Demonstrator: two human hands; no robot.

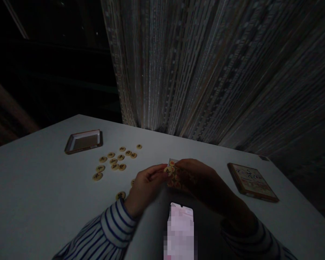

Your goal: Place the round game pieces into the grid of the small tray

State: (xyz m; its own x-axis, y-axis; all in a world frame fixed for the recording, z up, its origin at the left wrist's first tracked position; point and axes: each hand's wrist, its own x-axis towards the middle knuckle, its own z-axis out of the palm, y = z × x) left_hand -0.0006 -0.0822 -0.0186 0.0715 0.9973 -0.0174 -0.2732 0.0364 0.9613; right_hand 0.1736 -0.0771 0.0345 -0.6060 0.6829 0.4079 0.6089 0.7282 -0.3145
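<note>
My left hand (146, 187) is closed in a pinch, with a round xiangqi piece (168, 170) bearing a dark character at its fingertips. Just beyond lies a small box with a pale rim (170, 161), packed with red-lettered xiangqi pieces (172, 163). Curved over the right side of this box is my right hand (203, 177), its fingers wrapped round it and partly lost in shadow. Several loose dark-lettered pieces (121, 157) are spread on the white table to the left. One more piece (120, 195) sits by my left wrist.
An open shallow tray-like lid (83, 141) rests at the table's far left. A flat decorated box (253, 181) lies to the right. A lit phone (181, 231) is in front, between my forearms. String curtains (162, 72) hang behind the white table (56, 202). The room is dim.
</note>
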